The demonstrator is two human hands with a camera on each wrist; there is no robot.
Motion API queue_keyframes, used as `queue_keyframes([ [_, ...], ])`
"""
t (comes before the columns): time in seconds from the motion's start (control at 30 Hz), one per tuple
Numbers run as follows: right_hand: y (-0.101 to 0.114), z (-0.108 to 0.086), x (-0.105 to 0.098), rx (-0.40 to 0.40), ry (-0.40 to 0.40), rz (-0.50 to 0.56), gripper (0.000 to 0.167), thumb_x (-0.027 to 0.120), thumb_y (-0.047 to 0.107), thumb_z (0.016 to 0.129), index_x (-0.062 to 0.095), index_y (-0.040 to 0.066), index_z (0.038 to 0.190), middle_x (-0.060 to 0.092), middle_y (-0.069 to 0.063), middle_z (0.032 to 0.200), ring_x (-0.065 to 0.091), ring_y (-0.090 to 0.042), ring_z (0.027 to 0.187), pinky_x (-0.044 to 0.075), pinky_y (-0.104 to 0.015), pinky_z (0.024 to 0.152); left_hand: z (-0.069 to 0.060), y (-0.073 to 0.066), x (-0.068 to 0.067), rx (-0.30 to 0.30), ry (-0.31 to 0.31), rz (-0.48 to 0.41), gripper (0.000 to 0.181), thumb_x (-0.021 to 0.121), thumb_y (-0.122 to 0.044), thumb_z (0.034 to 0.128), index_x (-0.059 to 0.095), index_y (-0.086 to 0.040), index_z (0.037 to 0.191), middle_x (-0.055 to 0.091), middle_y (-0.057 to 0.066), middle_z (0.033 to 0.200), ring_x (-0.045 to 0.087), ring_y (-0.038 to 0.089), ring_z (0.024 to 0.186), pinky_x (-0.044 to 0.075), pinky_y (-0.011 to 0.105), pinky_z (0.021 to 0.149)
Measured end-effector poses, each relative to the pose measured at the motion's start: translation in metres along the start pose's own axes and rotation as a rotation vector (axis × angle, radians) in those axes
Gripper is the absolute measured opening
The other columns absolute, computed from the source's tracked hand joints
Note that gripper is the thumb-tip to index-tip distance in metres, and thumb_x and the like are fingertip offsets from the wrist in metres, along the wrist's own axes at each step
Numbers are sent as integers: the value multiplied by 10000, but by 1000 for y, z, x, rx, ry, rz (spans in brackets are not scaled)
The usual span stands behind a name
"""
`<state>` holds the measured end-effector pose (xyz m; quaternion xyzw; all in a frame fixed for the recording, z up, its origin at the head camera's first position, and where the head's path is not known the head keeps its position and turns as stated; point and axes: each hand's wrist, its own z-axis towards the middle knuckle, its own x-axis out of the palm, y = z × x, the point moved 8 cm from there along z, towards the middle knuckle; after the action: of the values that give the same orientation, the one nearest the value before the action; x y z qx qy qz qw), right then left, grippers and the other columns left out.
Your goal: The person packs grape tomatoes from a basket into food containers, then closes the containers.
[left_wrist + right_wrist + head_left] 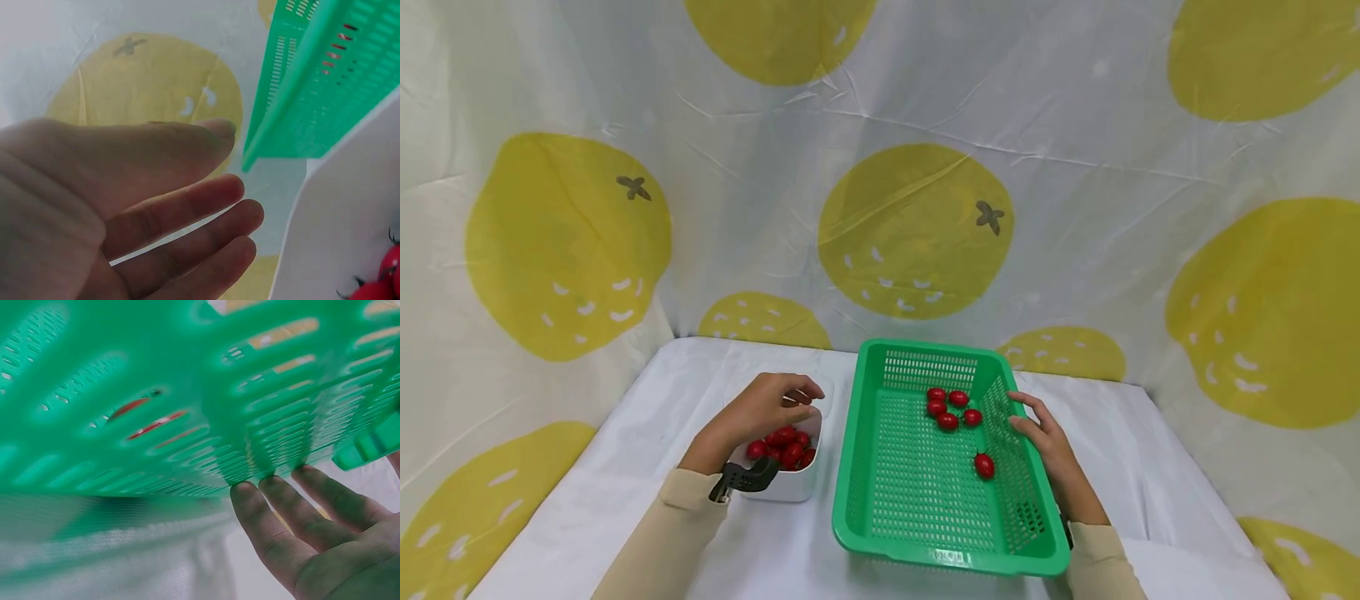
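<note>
A green perforated basket (925, 500) holds several red cherry tomatoes (984, 466) on its floor, most of them grouped toward the back right. Left of it stands a white container (787, 487) with several tomatoes (792, 454) inside. Over that container hovers the left hand (767, 408), fingers relaxed and holding nothing; the left wrist view shows the same hand (131, 212) empty beside the container's wall. The right hand (1048, 446) is at the basket's right side; in the right wrist view its fingertips (244, 490) touch the perforated wall from outside.
White cloth (700, 375) covers the table. Behind and at both sides hangs a pale curtain (760, 208) printed with large yellow fruit. A clear or white flat edge (827, 392) shows behind the white container, partly hidden by the left hand.
</note>
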<state>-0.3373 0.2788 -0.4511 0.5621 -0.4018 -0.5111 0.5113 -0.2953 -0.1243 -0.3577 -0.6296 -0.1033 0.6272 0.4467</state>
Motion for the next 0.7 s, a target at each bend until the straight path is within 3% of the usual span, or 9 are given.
queue_keyframes([
  [0.23, 1, 3, -1, 2, -1, 8, 484, 490, 298, 1019, 338, 180, 1464, 463, -268, 1322, 657, -317, 951, 567, -464, 721, 21, -21, 7, 34, 35, 0, 181, 690, -151, 901, 686, -135, 1081, 680, -28, 1067, 661, 162, 971, 532, 309, 832],
  [0.43, 3, 4, -1, -6, -6, 11, 473, 487, 295, 1021, 346, 189, 1460, 488, -265, 1299, 660, -313, 933, 568, -464, 711, 44, -39, 12, 90, 74, -12, 187, 681, -135, 907, 682, -94, 1090, 685, 19, 1080, 659, 171, 978, 535, 301, 812],
  [0.7, 1, 1, 0, 5, -4, 34, 476, 499, 290, 1016, 353, 184, 1457, 503, -277, 1301, 662, -320, 939, 570, -461, 714, 77, -56, 34, 135, 168, -17, 206, 653, -175, 932, 677, -108, 1126, 665, 17, 1117, 648, 198, 1020, 523, 275, 819],
])
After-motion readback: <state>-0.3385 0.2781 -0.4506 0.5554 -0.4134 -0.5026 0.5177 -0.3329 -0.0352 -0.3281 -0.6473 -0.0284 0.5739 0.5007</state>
